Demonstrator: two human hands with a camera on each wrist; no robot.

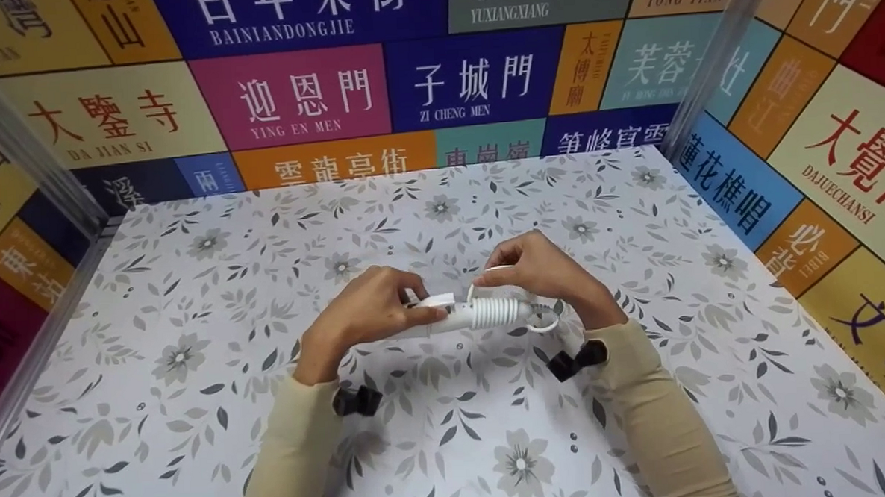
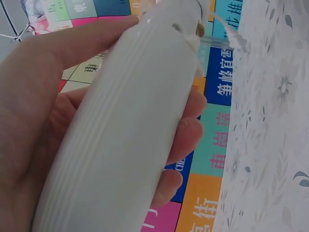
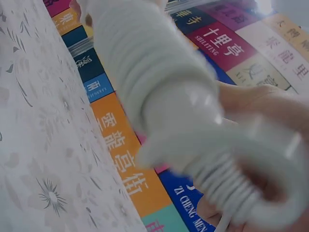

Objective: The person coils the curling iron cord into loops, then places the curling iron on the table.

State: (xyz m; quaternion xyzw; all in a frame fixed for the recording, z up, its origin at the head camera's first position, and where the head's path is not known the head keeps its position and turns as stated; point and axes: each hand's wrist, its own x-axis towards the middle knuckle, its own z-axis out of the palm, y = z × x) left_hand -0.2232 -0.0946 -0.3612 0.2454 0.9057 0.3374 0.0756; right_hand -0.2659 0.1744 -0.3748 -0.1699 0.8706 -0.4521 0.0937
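Observation:
A slim white hand-held electric appliance (image 1: 457, 320) is held above the table, lying roughly sideways. My left hand (image 1: 368, 304) grips its smooth body (image 2: 120, 111), thumb and fingers round opposite sides. Several turns of white cord (image 1: 496, 312) are wound closely round the other end. There my right hand (image 1: 544, 265) pinches a loose stretch of that cord just above the coils. In the right wrist view the coils (image 3: 149, 63) lead to a ribbed cord sleeve (image 3: 224, 186) and a white hanging ring (image 3: 285, 208). The right fingers are partly hidden behind the appliance in that view.
A white table (image 1: 195, 409) with a grey flower pattern spreads under both hands. Colourful panels with printed signs (image 1: 294, 98) stand along its back and sides. Black wrist mounts (image 1: 357, 400) sit at both sleeve cuffs, and metal posts (image 1: 718, 57) rise at the corners.

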